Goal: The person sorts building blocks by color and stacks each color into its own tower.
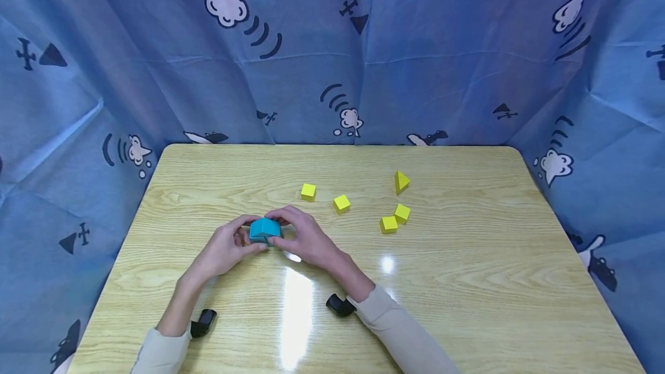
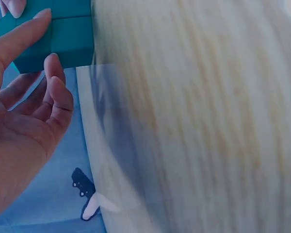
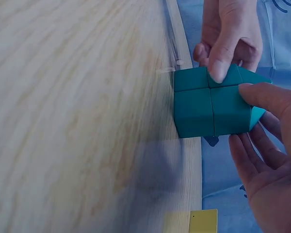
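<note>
Several teal blocks (image 1: 265, 228) stand pressed together at the left middle of the wooden table, sloped at the top. Seams between them show in the right wrist view, where the group (image 3: 194, 114) rests against the tabletop. My left hand (image 1: 227, 250) grips the group from the left, thumb across the near face and fingers behind. From the right, my right hand (image 1: 306, 239) holds it with thumb in front and fingers at the far side. Both thumbs lie close to each other on the near face. Parts of the blocks are hidden behind the fingers.
Yellow cubes (image 1: 341, 204) lie scattered behind and right of the hands, two of them close together. A yellow triangular block (image 1: 402, 182) stands farther back. Black wrist devices (image 1: 340, 305) hang at both sleeves. A blue patterned curtain (image 1: 312, 62) surrounds the table (image 1: 467, 281).
</note>
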Demonstrator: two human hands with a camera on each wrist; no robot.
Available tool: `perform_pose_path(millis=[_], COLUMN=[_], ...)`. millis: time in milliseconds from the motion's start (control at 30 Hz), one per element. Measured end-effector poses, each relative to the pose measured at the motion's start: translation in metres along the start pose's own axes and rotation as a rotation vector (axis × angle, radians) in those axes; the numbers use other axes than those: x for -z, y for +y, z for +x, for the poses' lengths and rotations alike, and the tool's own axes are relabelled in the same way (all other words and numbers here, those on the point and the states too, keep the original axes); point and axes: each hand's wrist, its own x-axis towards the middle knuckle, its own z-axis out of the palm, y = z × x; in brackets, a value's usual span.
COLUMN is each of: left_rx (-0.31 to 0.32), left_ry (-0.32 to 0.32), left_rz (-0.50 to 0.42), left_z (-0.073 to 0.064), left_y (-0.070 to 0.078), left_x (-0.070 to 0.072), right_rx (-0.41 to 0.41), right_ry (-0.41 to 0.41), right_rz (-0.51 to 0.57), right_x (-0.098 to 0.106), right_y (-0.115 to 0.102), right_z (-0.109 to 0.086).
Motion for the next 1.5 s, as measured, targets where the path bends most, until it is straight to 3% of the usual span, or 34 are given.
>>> perform_pose_path(millis=[300, 700, 900, 1267, 1500], left_rx=[-0.041, -0.010, -0.034, -0.142, -0.300], left_ry=[0.006, 0.002, 0.042, 0.188, 0.241], left_rz=[-0.004, -0.013, 0.010, 0.056, 0.022], left_z=[0.001, 0.002, 0.000, -0.006, -0.012], left_y=[0.004, 0.008, 0.016, 0.038, 0.055], left_x=[0.000, 0.001, 0.005, 0.006, -0.003], right_rx=[-0.005, 0.002, 0.000, 0.022, 0.046], right_ry=[-0.011, -0.021, -0.015, 0.049, 0.115], right_rz=[0.012, -0.008, -0.032, -0.030, -0.043], right_x=[0.002, 0.005, 0.010, 0.028, 0.040], right_y=[-0.001, -0.002, -0.002, 0.001, 0.004], right_z=[0.001, 0.000, -0.005, -0.021, -0.033])
